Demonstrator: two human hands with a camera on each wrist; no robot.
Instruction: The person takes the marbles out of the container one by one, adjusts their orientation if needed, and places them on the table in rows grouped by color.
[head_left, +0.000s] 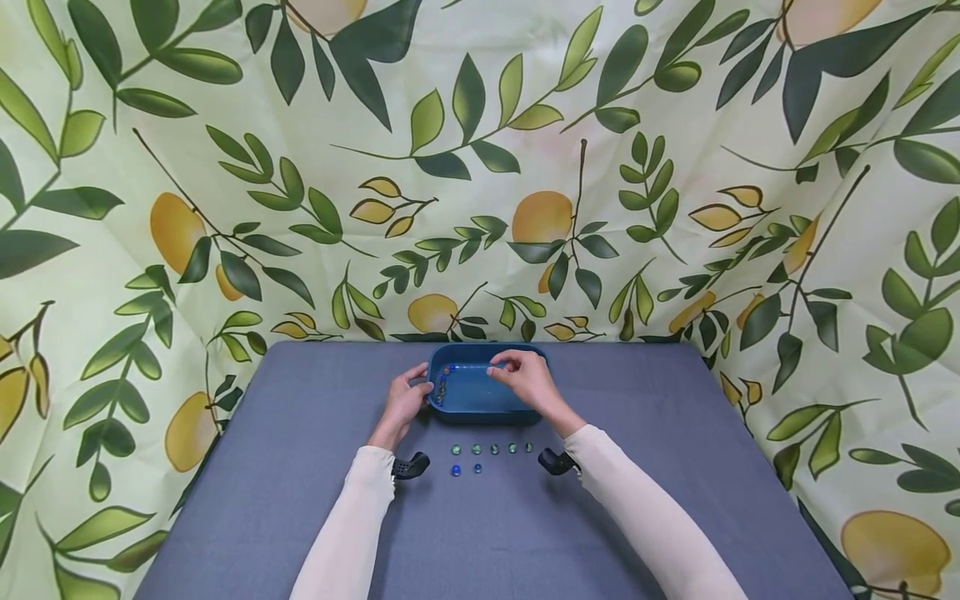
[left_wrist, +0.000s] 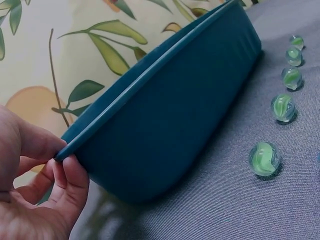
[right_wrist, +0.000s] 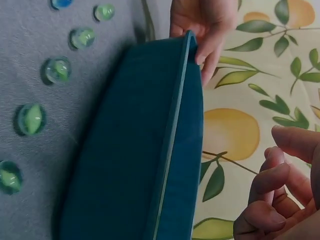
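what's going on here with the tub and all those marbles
A person's left hand pinches the rim of a blue tub at its left end, while the right hand is above the tub, fingers bent, with no marble visible in them. Several small blue and amber marbles lie inside along the tub's left end. On the grey-blue tabletop in front, five green-swirled marbles form a row, with two blue marbles nearer the person.
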